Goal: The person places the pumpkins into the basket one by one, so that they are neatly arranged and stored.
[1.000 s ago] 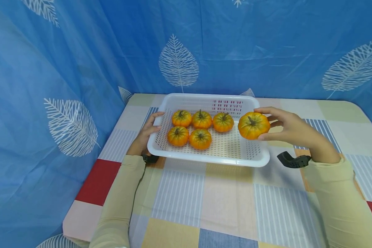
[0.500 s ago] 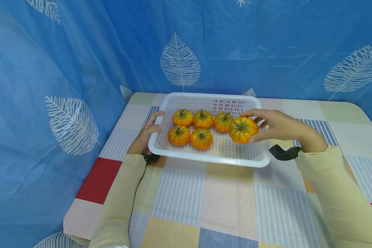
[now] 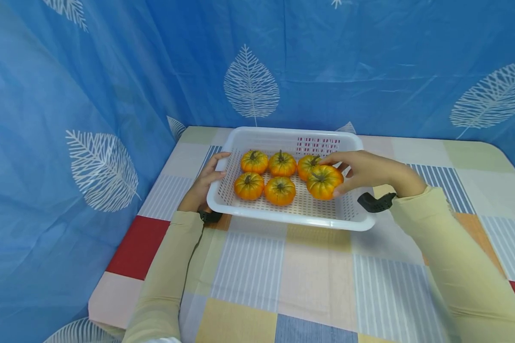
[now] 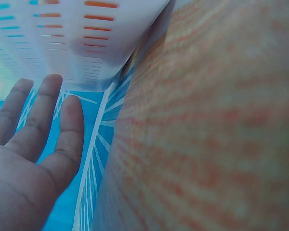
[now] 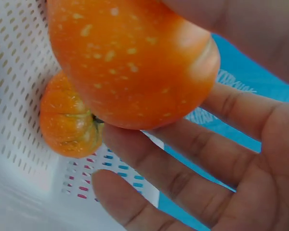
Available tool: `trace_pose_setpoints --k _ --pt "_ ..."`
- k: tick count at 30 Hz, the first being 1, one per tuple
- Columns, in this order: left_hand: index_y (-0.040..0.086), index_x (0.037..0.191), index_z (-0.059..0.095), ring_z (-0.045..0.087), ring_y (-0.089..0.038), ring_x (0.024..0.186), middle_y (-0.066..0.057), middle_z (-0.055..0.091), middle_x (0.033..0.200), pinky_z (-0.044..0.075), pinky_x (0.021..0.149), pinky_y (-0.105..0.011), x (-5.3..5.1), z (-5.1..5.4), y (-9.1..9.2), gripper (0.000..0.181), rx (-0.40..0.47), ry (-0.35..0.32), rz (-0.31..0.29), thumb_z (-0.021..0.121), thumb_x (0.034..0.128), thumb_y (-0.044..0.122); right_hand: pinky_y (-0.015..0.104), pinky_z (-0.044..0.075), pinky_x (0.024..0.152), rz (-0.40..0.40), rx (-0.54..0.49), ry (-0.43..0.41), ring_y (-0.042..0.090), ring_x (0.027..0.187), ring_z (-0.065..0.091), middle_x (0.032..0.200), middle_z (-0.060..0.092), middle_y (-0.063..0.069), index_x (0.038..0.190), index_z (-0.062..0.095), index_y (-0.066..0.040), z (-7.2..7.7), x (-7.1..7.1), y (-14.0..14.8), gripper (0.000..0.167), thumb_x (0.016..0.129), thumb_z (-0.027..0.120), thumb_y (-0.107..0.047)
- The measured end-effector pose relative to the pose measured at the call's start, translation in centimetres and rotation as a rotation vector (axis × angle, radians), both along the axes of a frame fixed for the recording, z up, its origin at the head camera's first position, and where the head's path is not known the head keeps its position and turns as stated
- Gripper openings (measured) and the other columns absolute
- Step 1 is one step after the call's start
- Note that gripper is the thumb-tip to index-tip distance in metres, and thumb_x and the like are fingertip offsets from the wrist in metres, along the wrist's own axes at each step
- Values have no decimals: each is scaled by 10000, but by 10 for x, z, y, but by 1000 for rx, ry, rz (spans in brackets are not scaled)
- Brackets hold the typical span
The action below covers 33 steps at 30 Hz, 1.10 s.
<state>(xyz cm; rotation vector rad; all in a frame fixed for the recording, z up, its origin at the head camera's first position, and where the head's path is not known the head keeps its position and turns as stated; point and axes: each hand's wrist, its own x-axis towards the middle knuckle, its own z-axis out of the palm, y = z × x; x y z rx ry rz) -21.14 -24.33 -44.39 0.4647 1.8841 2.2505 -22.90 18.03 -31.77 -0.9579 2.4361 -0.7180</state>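
Note:
A small orange pumpkin (image 3: 324,182) is pinched between the thumb and fingers of my right hand (image 3: 360,170), over the right part of a white perforated plastic basket (image 3: 283,218). The right wrist view shows this held pumpkin (image 5: 135,62) close up, above another pumpkin (image 5: 70,118) in the basket. Several similar pumpkins (image 3: 280,190) sit in two rows in the basket's left and middle. My left hand (image 3: 201,185) rests at the basket's left rim. Seen from the left wrist, three fairly straight fingers (image 4: 41,118) lie against or just under the basket's outer wall.
The basket stands on a table covered by a patchwork cloth (image 3: 313,271), near its back edge. Behind and to the left hangs a blue curtain (image 3: 326,71) with white leaf prints. Dark bands sit on both wrists.
My right hand has carried the held pumpkin leftward and slightly down, from the basket's right end to beside the back row's right pumpkin. The left hand has kept its place at the rim.

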Motion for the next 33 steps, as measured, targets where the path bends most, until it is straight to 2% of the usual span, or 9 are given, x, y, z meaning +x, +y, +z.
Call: trace_pose_setpoints --k 7,13,16,20,26,33 --pt "354 1394 472 349 -458 1425 -225 147 1741 567 989 -461 0 0 0 495 15 -6 -10 429 984 81 579 546 1025 14 78 -85 413 1221 608 1484 575 287 1491 539 63 -4 -11 -13 760 871 915 -164" --pt "325 1437 449 335 -459 1454 -218 149 1745 490 1086 -618 -1 -1 1 509 -7 -9 -4 426 986 89 583 532 1053 20 146 -149 453 1267 588 1431 586 278 1504 527 52 -7 -19 -19 777 866 919 -155" --pt "315 1439 441 343 -467 1447 -220 156 1745 501 1075 -615 -1 0 1 511 -7 -11 1 435 980 91 581 533 1053 36 144 -170 457 1257 594 1405 593 281 1495 528 58 -9 -23 -22 761 864 914 -121" --pt "292 1461 421 349 -470 1438 -226 157 1743 522 1057 -593 1 0 2 521 -5 -16 1 439 980 93 584 531 1059 58 146 -183 437 1220 617 1390 603 276 1472 540 59 -11 -26 -27 742 853 915 -102" --pt "289 1462 414 353 -471 1432 -225 159 1743 461 1074 -688 1 0 1 523 -8 -19 -1 438 977 95 592 499 1100 85 189 -189 428 1247 593 1468 567 272 1462 556 39 -16 -29 -37 744 844 931 -137" --pt "277 1461 419 362 -466 1423 -234 166 1739 485 1069 -659 0 0 1 519 -15 -15 2 437 975 95 602 501 1095 91 234 -154 440 1226 606 1366 615 271 1436 570 36 -21 -29 -45 739 812 945 -89"
